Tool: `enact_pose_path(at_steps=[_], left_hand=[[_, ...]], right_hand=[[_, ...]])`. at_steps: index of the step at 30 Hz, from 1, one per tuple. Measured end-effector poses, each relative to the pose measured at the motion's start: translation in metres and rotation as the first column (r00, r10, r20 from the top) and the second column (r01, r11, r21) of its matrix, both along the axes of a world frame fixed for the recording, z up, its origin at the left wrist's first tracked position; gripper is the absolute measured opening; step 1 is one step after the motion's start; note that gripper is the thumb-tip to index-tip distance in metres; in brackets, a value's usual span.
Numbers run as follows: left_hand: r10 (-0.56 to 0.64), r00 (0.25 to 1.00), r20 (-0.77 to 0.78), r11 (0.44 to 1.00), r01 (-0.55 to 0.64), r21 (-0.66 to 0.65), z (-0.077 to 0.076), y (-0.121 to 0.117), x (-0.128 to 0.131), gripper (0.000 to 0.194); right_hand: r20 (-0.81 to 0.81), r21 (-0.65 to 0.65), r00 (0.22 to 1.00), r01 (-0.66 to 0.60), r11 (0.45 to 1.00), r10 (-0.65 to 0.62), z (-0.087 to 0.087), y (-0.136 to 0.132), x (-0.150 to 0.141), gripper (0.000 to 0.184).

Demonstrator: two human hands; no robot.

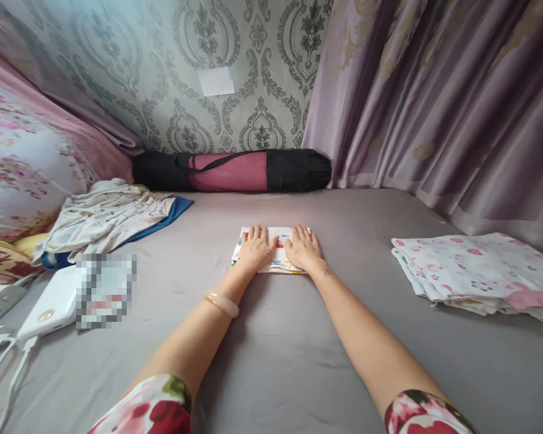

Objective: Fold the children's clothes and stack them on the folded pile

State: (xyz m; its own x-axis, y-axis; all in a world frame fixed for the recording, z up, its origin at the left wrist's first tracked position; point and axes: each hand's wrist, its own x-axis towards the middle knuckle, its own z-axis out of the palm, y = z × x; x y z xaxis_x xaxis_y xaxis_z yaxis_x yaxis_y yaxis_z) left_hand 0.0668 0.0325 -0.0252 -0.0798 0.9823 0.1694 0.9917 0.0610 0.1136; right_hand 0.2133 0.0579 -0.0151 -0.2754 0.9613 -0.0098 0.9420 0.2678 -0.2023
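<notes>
A small folded cloth (280, 263), white with a colourful print, lies flat on the grey bed sheet (271, 349). My left hand (256, 248) rests palm down on its left part, fingers stretched out and pointing away from me. On its right part my right hand (304, 247) lies flat in the same way, fingers extended. The thumbs point toward each other with a strip of printed fabric showing between them. Parts of the cloth under both palms are hidden. A pale bangle (221, 304) circles my left wrist.
Folded pink-and-white printed cloths (475, 271) are stacked at right. At left are crumpled clothes (113, 214), a white power bank (52, 301) with cables, a power strip (2, 301) and a blurred-out item (106, 292). A black-and-pink rolled bag (230, 172) lies along the wall, beside purple curtains (411, 102).
</notes>
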Motion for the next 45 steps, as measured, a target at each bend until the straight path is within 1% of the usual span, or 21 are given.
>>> enact_pose_path(at_steps=[3, 6, 9, 14, 18, 21, 23, 25, 27, 28, 30, 32, 34, 38, 45], left_hand=[[0.019, 1.0, 0.022, 0.999, -0.018, -0.032, 0.004, -0.006, -0.009, 0.062], [0.06, 0.996, 0.064, 0.993, -0.052, -0.108, 0.006, -0.009, -0.019, 0.064], [0.083, 0.992, 0.093, 0.984, -0.067, -0.168, 0.006, -0.011, -0.031, 0.066], [0.115, 0.981, 0.154, 0.978, -0.084, -0.192, 0.002, -0.016, -0.047, 0.065], [0.139, 0.972, 0.189, 0.978, -0.105, -0.179, 0.002, -0.02, -0.053, 0.061], [0.137, 0.967, 0.214, 0.984, -0.107, -0.145, 0.004, -0.022, -0.054, 0.056], [0.138, 0.964, 0.227, 0.989, -0.123, -0.078, 0.005, -0.021, -0.054, 0.054], [0.112, 0.969, 0.221, 0.993, -0.118, 0.014, 0.006, -0.02, -0.053, 0.053], [0.058, 0.98, 0.188, 0.994, -0.073, 0.075, 0.005, -0.018, -0.051, 0.053], [0.035, 0.985, 0.169, 0.996, -0.048, 0.074, 0.005, -0.017, -0.05, 0.054], [0.01, 0.99, 0.143, 1.0, -0.01, 0.0, 0.003, -0.015, -0.049, 0.055], [0.0, 0.991, 0.131, 0.995, 0.013, -0.096, 0.002, -0.014, -0.048, 0.055], [-0.004, 0.992, 0.128, 0.989, 0.022, -0.145, 0.002, -0.013, -0.048, 0.056], [0.003, 0.99, 0.14, 0.986, 0.02, -0.164, 0.003, -0.012, -0.048, 0.059], [-0.003, 0.986, 0.164, 0.985, 0.031, -0.168, 0.003, -0.012, -0.048, 0.061]], right_hand=[[-0.005, 0.002, 0.999, 0.033, 0.999, -0.033, -0.001, 0.001, 0.002, 0.063], [-0.003, -0.011, 0.999, 0.04, 0.999, -0.04, -0.003, 0.002, 0.003, 0.063], [0.005, -0.039, 0.999, 0.053, 0.998, -0.053, -0.003, 0.003, 0.004, 0.063], [0.023, -0.092, 0.997, 0.079, 0.993, -0.078, 0.0, 0.003, 0.013, 0.066], [0.011, -0.107, 0.996, 0.093, 0.99, -0.092, 0.0, 0.002, 0.023, 0.066], [-0.014, -0.089, 0.994, 0.107, 0.99, -0.108, 0.001, 0.0, 0.027, 0.065], [-0.025, -0.029, 0.994, 0.102, 0.994, -0.103, 0.004, -0.002, 0.026, 0.064], [-0.029, 0.057, 0.997, 0.071, 0.996, -0.07, 0.008, -0.003, 0.023, 0.064], [-0.032, 0.114, 0.999, 0.024, 0.993, -0.021, 0.01, -0.003, 0.018, 0.063], [-0.03, 0.121, 1.0, 0.004, 0.993, 0.0, 0.011, -0.003, 0.016, 0.063], [-0.02, 0.083, 1.0, -0.017, 0.996, 0.019, 0.009, -0.001, 0.013, 0.064], [-0.004, 0.011, 1.0, -0.014, 1.0, 0.014, 0.004, 0.002, 0.012, 0.065], [0.008, -0.045, 1.0, -0.005, 0.999, 0.005, 0.0, 0.004, 0.013, 0.066], [0.021, -0.066, 1.0, 0.001, 0.998, 0.0, -0.005, 0.008, 0.015, 0.067], [0.021, -0.056, 1.0, 0.01, 0.998, -0.009, -0.004, 0.006, 0.014, 0.067]])
